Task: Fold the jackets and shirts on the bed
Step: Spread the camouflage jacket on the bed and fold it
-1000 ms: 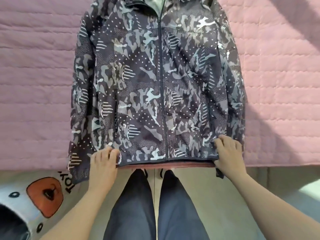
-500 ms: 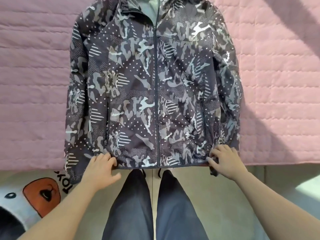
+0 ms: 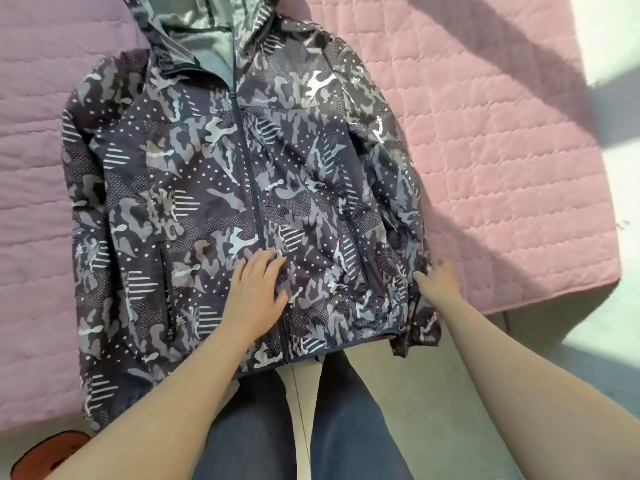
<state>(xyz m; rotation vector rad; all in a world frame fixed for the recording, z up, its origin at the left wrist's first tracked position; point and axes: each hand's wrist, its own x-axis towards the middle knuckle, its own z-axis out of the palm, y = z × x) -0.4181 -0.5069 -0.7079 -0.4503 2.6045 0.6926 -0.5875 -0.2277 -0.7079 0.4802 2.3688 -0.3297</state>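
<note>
I note the camo jacket (image 3: 214, 188) spread front-up on the pink quilt (image 3: 502, 168), left hand (image 3: 256, 292) flat beside its zip (image 3: 250, 161), fingers straight, right hand (image 3: 438, 280) pinching the sleeve (image 3: 410, 233) at its outer edge.

text: none legible | jacket (image 3: 242, 188): camouflage print only, no readable lettering

At the bottom of the view we see dark blue trousers (image 3: 256, 431), the two legs apart. A beige surface (image 3: 398, 403) shows between them and to their right, and a thin dark seam line runs down the strip between the legs. In the lower left corner we make out an orange printed patch (image 3: 41, 455) with dark marks, cut off by the frame. Near the right edge lies a grey-blue surface (image 3: 595, 372).
</note>
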